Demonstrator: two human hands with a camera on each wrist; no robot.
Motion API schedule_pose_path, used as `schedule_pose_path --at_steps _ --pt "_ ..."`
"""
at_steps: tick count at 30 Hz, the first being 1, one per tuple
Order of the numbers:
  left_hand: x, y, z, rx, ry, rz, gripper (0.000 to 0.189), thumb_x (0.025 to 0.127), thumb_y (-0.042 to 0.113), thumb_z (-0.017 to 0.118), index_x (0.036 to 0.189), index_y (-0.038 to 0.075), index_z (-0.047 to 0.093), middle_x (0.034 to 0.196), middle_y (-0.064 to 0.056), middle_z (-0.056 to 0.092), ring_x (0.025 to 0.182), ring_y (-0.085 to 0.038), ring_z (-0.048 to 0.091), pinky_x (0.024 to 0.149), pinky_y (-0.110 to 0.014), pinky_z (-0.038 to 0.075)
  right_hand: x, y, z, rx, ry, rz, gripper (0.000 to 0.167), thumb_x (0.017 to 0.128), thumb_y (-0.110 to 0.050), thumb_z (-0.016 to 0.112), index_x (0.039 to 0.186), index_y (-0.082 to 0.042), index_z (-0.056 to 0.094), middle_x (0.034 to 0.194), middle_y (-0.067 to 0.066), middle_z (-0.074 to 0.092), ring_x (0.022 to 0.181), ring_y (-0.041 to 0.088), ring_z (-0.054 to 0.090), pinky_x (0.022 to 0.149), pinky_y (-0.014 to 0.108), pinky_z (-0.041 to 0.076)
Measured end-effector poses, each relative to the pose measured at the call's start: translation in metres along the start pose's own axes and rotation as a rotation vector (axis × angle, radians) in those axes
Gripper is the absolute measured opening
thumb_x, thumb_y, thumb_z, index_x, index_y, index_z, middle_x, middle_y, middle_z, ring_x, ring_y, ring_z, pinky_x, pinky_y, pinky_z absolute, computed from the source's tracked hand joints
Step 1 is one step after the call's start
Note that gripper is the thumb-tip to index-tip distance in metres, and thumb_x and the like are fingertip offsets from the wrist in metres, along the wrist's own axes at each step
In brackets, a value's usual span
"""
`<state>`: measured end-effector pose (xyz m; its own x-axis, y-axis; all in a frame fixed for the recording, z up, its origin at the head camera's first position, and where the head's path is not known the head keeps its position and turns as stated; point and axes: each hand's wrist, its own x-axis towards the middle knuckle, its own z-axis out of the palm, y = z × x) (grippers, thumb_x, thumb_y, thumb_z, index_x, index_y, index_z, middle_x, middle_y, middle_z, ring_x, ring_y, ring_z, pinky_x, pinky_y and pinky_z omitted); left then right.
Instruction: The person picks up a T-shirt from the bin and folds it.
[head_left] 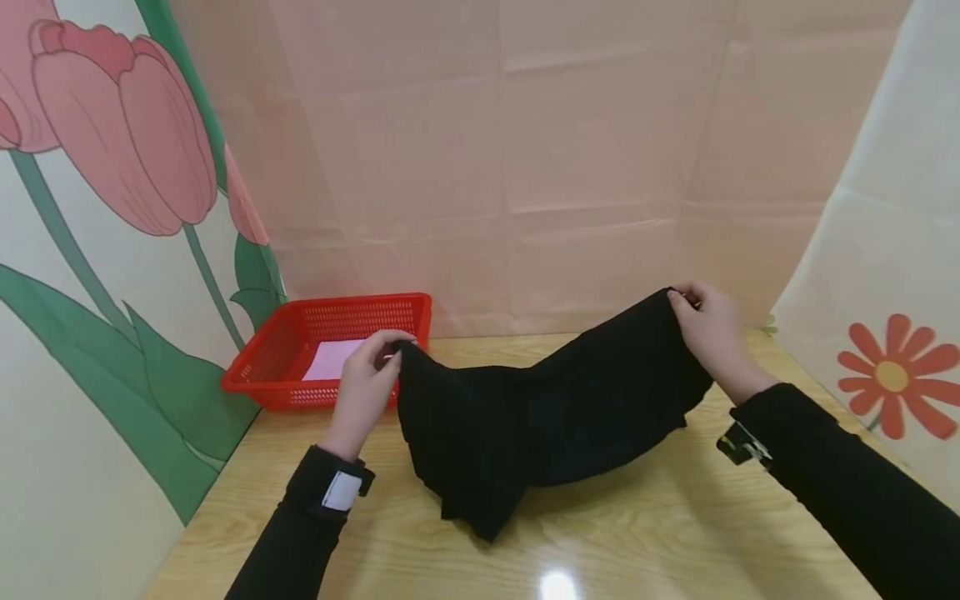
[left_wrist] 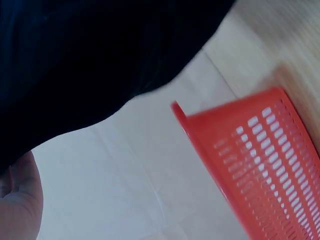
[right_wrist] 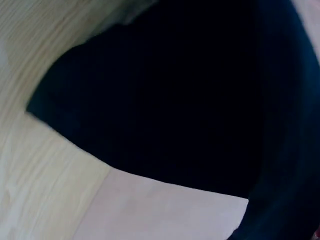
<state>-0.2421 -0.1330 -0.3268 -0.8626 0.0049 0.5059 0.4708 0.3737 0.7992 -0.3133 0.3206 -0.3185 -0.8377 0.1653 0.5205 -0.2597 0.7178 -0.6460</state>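
Observation:
A black cloth (head_left: 540, 417) hangs stretched between both hands over the wooden table, sagging in the middle, with one pointed corner low at its left part. Its exact kind cannot be made out. My left hand (head_left: 365, 379) pinches its upper left corner, in front of the red basket. The upper right corner is pinched by my right hand (head_left: 712, 337), held higher. In the left wrist view part of the left hand (left_wrist: 22, 200) shows under the dark cloth (left_wrist: 90, 60). The cloth (right_wrist: 190, 110) fills most of the right wrist view, where the right hand is not seen.
A red perforated plastic basket (head_left: 288, 387) stands at the back left of the table (head_left: 637, 542), with a pale pink flat piece (head_left: 330, 360) inside. Behind is a pinkish wall covering (head_left: 585, 167). Flower-printed panels flank the table on both sides.

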Motion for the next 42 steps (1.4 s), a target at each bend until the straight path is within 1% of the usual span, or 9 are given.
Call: schedule_pose_path --at_steps 7,15,17,25,29,33,36,40,42 --pt "0.018 -0.004 -0.011 -0.037 0.035 -0.093 0.018 0.096 0.017 0.063 0.113 0.015 0.067 0.110 -0.002 0.065 0.100 -0.022 0.060 0.093 -0.041 0.049 0.006 -0.002 -0.026 -0.075 0.114 0.050 0.043 0.101 -0.035 0.047 0.113 0.002 0.065 0.100 0.022 0.061 0.084 0.029 0.049 0.069 0.037 0.036" --pt "0.038 0.003 -0.021 -0.079 0.084 -0.078 0.028 0.095 0.027 0.064 0.118 0.011 0.066 0.111 -0.004 0.064 0.099 -0.023 0.058 0.093 -0.038 0.048 0.018 -0.010 -0.048 -0.057 0.188 0.108 0.049 0.099 -0.041 0.048 0.116 0.002 0.065 0.094 0.013 0.057 0.081 0.020 0.046 0.067 0.030 0.036" --pt "0.042 0.007 -0.022 -0.079 0.095 -0.093 0.029 0.095 0.029 0.064 0.119 0.012 0.066 0.113 -0.002 0.065 0.101 -0.022 0.058 0.094 -0.037 0.048 0.021 -0.011 -0.053 -0.047 0.209 0.122 0.049 0.099 -0.042 0.048 0.117 0.001 0.064 0.093 0.008 0.055 0.082 0.018 0.046 0.068 0.029 0.035" --pt "0.061 0.020 -0.026 -0.099 0.115 -0.127 0.028 0.097 0.024 0.060 0.122 0.014 0.065 0.121 -0.002 0.063 0.107 -0.021 0.058 0.098 -0.036 0.046 0.037 -0.016 -0.075 0.025 0.287 0.131 0.042 0.097 -0.038 0.053 0.114 -0.002 0.066 0.077 -0.016 0.049 0.073 0.002 0.042 0.067 0.023 0.032" --pt "0.073 0.024 -0.026 -0.121 0.120 -0.119 0.026 0.097 0.018 0.059 0.122 0.011 0.065 0.119 -0.005 0.063 0.107 -0.022 0.058 0.097 -0.037 0.046 0.043 -0.019 -0.085 0.069 0.323 0.123 0.024 0.096 -0.035 0.056 0.102 -0.015 0.070 0.073 -0.022 0.048 0.071 -0.001 0.042 0.066 0.021 0.031" --pt "0.083 0.024 -0.028 -0.127 0.110 -0.114 0.027 0.097 0.017 0.058 0.123 0.011 0.064 0.118 -0.006 0.062 0.106 -0.022 0.058 0.096 -0.035 0.047 0.045 -0.020 -0.094 0.098 0.336 0.128 0.012 0.096 -0.033 0.058 0.095 -0.028 0.068 0.070 -0.024 0.049 0.070 -0.002 0.043 0.066 0.020 0.030" --pt "0.090 0.025 -0.030 -0.130 0.105 -0.109 0.027 0.098 0.018 0.058 0.124 0.010 0.063 0.118 -0.007 0.061 0.107 -0.022 0.059 0.097 -0.033 0.047 0.047 -0.023 -0.101 0.097 0.341 0.123 0.015 0.096 -0.032 0.057 0.100 -0.025 0.070 0.072 -0.023 0.049 0.071 -0.003 0.042 0.067 0.020 0.029" --pt "0.101 0.027 -0.032 -0.136 0.106 -0.104 0.027 0.098 0.017 0.057 0.124 0.008 0.062 0.117 -0.010 0.060 0.108 -0.023 0.057 0.099 -0.037 0.045 0.051 -0.032 -0.109 0.104 0.350 0.115 0.018 0.096 -0.031 0.057 0.104 -0.020 0.070 0.074 -0.021 0.048 0.072 -0.002 0.042 0.068 0.020 0.029" --pt "0.107 0.027 -0.033 -0.119 0.108 -0.105 0.026 0.099 0.016 0.056 0.123 0.008 0.061 0.117 -0.010 0.059 0.108 -0.024 0.056 0.099 -0.038 0.044 0.053 -0.035 -0.113 0.109 0.349 0.116 0.014 0.096 -0.031 0.057 0.102 -0.024 0.068 0.074 -0.021 0.048 0.073 -0.002 0.042 0.068 0.020 0.029"
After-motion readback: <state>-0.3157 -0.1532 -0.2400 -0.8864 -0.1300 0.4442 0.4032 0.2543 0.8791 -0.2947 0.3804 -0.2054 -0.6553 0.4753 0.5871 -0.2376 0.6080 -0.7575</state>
